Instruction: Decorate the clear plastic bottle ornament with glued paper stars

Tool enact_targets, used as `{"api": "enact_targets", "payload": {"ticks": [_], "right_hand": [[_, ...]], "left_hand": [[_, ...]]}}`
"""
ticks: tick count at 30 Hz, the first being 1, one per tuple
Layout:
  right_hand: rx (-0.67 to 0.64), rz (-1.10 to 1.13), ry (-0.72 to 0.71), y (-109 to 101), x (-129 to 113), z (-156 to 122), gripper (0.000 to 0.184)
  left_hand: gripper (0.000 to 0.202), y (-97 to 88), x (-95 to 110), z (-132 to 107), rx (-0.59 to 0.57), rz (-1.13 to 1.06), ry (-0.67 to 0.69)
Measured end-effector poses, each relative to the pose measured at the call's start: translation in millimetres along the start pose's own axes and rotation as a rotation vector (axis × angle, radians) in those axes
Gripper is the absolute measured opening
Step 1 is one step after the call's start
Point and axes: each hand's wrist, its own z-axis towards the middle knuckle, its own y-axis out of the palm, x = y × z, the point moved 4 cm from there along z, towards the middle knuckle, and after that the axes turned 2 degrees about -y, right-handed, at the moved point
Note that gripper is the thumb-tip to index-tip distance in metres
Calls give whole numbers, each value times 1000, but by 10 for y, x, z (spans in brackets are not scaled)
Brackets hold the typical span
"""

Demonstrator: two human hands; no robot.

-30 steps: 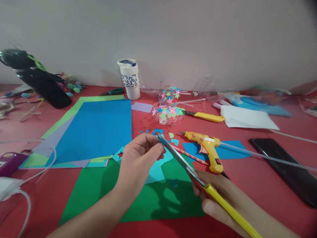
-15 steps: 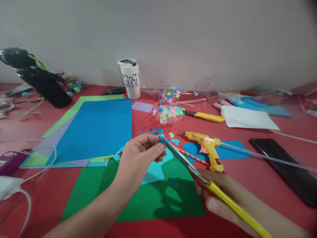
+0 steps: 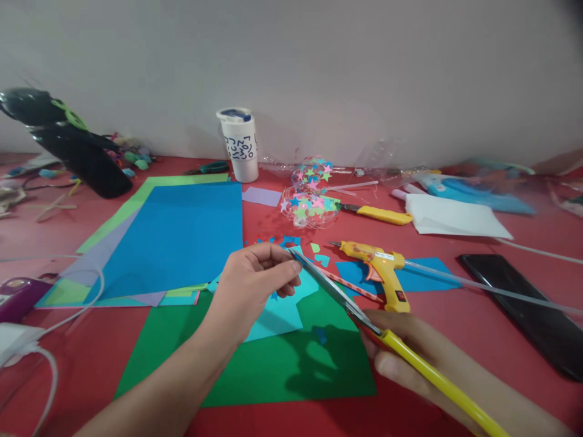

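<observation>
My left hand (image 3: 255,285) is pinched, thumb against fingers, on a small blue paper piece that is mostly hidden at the fingertips. My right hand (image 3: 410,358) grips yellow-handled scissors (image 3: 359,315), whose closed blades reach up to the left fingertips. Under both hands lie a light blue paper scrap (image 3: 285,309) and a green sheet (image 3: 273,364) on the red table (image 3: 455,315). Small blue and green cuttings (image 3: 291,241) are scattered just beyond the hands.
A yellow glue gun (image 3: 380,267) lies right of the blades, a black phone (image 3: 528,309) farther right. Blue sheets (image 3: 177,237) lie stacked on the left. At the back stand a white cup (image 3: 241,145), star-filled clear balls (image 3: 307,203), a yellow cutter (image 3: 378,213) and white paper (image 3: 450,215).
My left hand has slid slightly left and toward me with the paper piece. The scissors have shifted a little lower and to the right.
</observation>
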Motion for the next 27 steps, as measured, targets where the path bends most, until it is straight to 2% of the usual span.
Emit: {"api": "enact_targets", "payload": {"ticks": [11, 17, 27], "right_hand": [[8, 185, 128, 50, 0, -14, 49], [31, 166, 213, 82, -59, -54, 54], [79, 162, 198, 107, -84, -84, 49]], "left_hand": [[10, 53, -49, -49, 35, -42, 23], [12, 86, -77, -85, 42, -87, 34], [13, 82, -64, -87, 31, -79, 30]]}}
